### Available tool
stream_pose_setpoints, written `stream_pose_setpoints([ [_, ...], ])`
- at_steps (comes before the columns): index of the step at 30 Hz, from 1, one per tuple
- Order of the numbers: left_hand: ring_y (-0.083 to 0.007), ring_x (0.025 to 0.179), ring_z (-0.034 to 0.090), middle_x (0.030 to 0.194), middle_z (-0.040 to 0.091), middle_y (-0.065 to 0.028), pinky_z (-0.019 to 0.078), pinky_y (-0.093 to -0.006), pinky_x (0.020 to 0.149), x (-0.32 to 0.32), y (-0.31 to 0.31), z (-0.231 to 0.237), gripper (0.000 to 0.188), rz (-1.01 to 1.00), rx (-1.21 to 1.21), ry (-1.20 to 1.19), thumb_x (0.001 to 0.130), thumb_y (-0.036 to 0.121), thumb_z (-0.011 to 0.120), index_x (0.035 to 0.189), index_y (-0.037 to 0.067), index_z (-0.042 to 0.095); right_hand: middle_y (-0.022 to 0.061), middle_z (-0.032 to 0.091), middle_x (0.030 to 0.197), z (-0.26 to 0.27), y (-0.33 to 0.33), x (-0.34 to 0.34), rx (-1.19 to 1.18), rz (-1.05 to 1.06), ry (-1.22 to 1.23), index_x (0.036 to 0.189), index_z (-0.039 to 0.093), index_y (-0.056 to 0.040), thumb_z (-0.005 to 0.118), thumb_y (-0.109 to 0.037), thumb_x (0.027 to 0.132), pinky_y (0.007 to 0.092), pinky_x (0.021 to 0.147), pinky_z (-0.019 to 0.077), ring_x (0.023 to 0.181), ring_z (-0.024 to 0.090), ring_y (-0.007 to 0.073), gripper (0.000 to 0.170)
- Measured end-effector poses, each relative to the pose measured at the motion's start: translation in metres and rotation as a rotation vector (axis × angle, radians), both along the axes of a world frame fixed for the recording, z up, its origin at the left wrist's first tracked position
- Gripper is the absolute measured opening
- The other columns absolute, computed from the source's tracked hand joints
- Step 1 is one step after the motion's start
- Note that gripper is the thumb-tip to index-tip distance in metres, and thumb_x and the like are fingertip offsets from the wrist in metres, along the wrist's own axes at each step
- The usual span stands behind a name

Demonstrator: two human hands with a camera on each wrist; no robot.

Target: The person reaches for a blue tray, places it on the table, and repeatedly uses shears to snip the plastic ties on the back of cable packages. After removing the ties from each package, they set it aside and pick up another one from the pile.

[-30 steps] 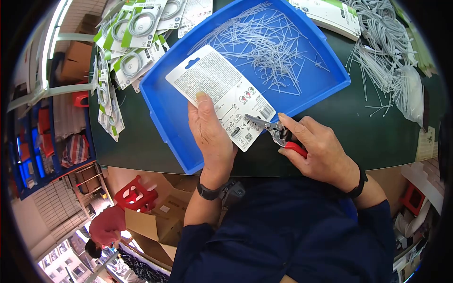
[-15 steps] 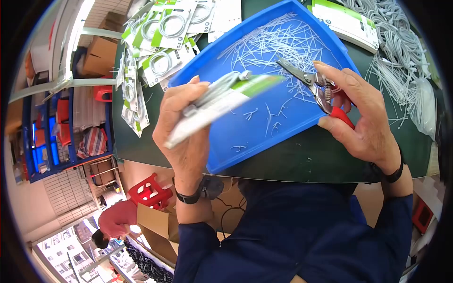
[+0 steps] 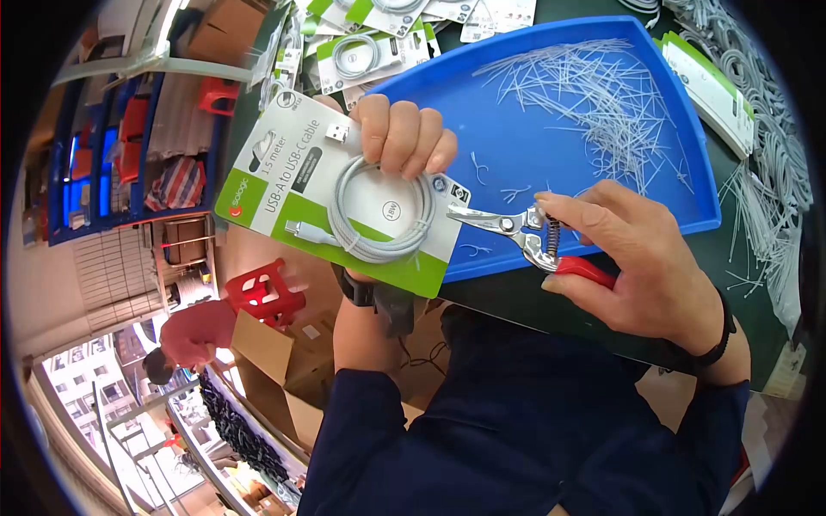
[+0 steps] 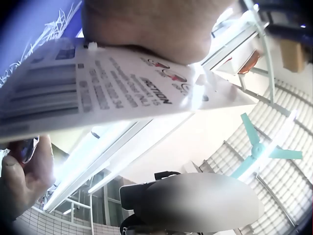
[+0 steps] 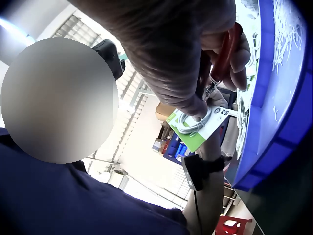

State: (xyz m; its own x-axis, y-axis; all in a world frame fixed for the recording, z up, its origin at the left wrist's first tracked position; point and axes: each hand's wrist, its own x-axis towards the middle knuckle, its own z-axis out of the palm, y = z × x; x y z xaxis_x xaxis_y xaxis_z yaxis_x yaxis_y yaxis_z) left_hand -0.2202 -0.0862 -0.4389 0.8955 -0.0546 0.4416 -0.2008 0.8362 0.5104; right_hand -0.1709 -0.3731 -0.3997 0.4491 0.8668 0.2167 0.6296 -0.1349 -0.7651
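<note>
My left hand (image 3: 404, 138) grips a packaged USB-A to USB-C cable card (image 3: 297, 202), its green-and-white front facing up and tilted. Curled fingers reach over the card beside the coiled grey cable (image 3: 381, 245), which is bound with a tie near its bottom. In the left wrist view the printed back of the card (image 4: 122, 83) shows under the hand. My right hand (image 3: 641, 258) holds red-handled, spring-loaded snips (image 3: 520, 225). Their blade tips point left, right at the card's right edge.
A blue tray (image 3: 701, 206) beyond the hands holds many thin white ties (image 3: 594, 103) and a few curled offcuts. More carded cables (image 3: 370, 56) lie at the back left. Stacked cards (image 3: 710, 90) and loose grey cables (image 3: 757, 77) are at the right. Another person (image 3: 196, 335) bends down at lower left.
My left hand has turned the card over from its printed back to its front. The snips moved away over the tray, then came back beside the card. The head view has shifted.
</note>
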Motion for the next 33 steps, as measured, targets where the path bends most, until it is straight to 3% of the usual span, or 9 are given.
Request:
stream_pose_setpoints([
  [10, -0.0180, 0.074, 0.047, 0.074, 0.051, -0.0024, 0.0470, -0.0398, 0.082, 0.015, 0.011, 0.004, 0.064, -0.123, 0.161, -0.146, 0.114, 0.056, 0.019, 0.085, 0.012, 0.055, 0.0124, 0.064, 0.095, -0.010, 0.004, -0.009, 0.028, 0.026, -0.029, 0.133, 0.066, -0.0060, 0.087, -0.016, 0.077, 0.0404, 0.070, 0.0547, 0.081, 0.065, 0.0305, 0.061],
  [14, -0.0189, 0.074, 0.049, 0.074, 0.053, -0.0038, 0.0472, -0.0412, 0.082, 0.015, 0.013, 0.010, 0.069, -0.085, 0.262, -0.206, 0.113, 0.059, 0.016, 0.086, 0.011, 0.057, 0.0151, 0.066, 0.098, -0.012, 0.002, -0.012, 0.052, 0.024, -0.024, 0.135, 0.066, -0.0053, 0.091, -0.011, 0.070, 0.0393, 0.069, 0.0534, 0.081, 0.065, 0.0316, 0.070],
  [17, -0.0169, 0.070, 0.044, 0.068, 0.048, -0.0020, 0.0439, -0.0364, 0.076, 0.010, 0.004, 0.018, 0.064, -0.022, 0.266, -0.149, 0.114, 0.056, 0.024, 0.077, 0.012, 0.052, 0.0150, 0.066, 0.097, -0.012, 0.002, -0.012, 0.044, 0.020, -0.025, 0.134, 0.066, -0.0052, 0.089, -0.013, 0.073, 0.0398, 0.070, 0.0543, 0.081, 0.066, 0.0315, 0.065],
  [19, -0.0170, 0.070, 0.043, 0.068, 0.048, -0.0021, 0.0432, -0.0367, 0.076, 0.010, 0.005, 0.016, 0.064, -0.012, 0.255, -0.156, 0.114, 0.056, 0.024, 0.077, 0.012, 0.052, 0.0148, 0.066, 0.097, -0.012, 0.003, -0.012, 0.034, 0.026, -0.015, 0.134, 0.066, -0.0054, 0.086, -0.017, 0.079, 0.0411, 0.070, 0.0564, 0.080, 0.067, 0.0318, 0.060],
  [26, -0.0171, 0.070, 0.041, 0.068, 0.046, -0.0026, 0.0409, -0.0369, 0.078, 0.004, 0.004, 0.014, 0.061, 0.076, 0.218, -0.135, 0.114, 0.052, 0.026, 0.077, 0.011, 0.052, 0.0161, 0.066, 0.097, -0.012, -0.001, -0.009, -0.006, 0.050, 0.029, 0.133, 0.066, -0.0045, 0.084, -0.012, 0.082, 0.0415, 0.070, 0.0566, 0.079, 0.067, 0.0332, 0.054],
  [28, -0.0187, 0.071, 0.044, 0.071, 0.051, -0.0046, 0.0433, -0.0394, 0.078, 0.003, 0.006, 0.010, 0.066, 0.118, 0.203, -0.153, 0.113, 0.058, 0.022, 0.081, 0.010, 0.056, 0.0167, 0.067, 0.099, -0.011, -0.004, -0.008, -0.043, 0.040, 0.047, 0.132, 0.065, -0.0040, 0.084, -0.010, 0.082, 0.0420, 0.070, 0.0567, 0.079, 0.068, 0.0337, 0.054],
  [31, -0.0199, 0.072, 0.046, 0.072, 0.053, -0.0058, 0.0441, -0.0412, 0.077, 0.000, 0.004, 0.006, 0.068, 0.197, 0.168, -0.133, 0.113, 0.059, 0.021, 0.083, 0.010, 0.057, 0.0115, 0.064, 0.093, -0.022, 0.003, -0.011, 0.111, -0.076, -0.002, 0.137, 0.061, -0.0022, 0.085, -0.002, 0.076, 0.0359, 0.067, 0.0523, 0.075, 0.065, 0.0252, 0.065],
  [33, -0.0203, 0.072, 0.046, 0.073, 0.053, -0.0062, 0.0443, -0.0419, 0.078, -0.001, 0.000, 0.002, 0.066, 0.233, 0.157, -0.133, 0.113, 0.058, 0.022, 0.083, 0.010, 0.056, 0.0094, 0.065, 0.095, -0.023, 0.006, -0.011, 0.155, -0.071, 0.129, 0.135, 0.058, -0.0011, 0.083, -0.001, 0.080, 0.0330, 0.069, 0.0525, 0.077, 0.065, 0.0197, 0.061],
])
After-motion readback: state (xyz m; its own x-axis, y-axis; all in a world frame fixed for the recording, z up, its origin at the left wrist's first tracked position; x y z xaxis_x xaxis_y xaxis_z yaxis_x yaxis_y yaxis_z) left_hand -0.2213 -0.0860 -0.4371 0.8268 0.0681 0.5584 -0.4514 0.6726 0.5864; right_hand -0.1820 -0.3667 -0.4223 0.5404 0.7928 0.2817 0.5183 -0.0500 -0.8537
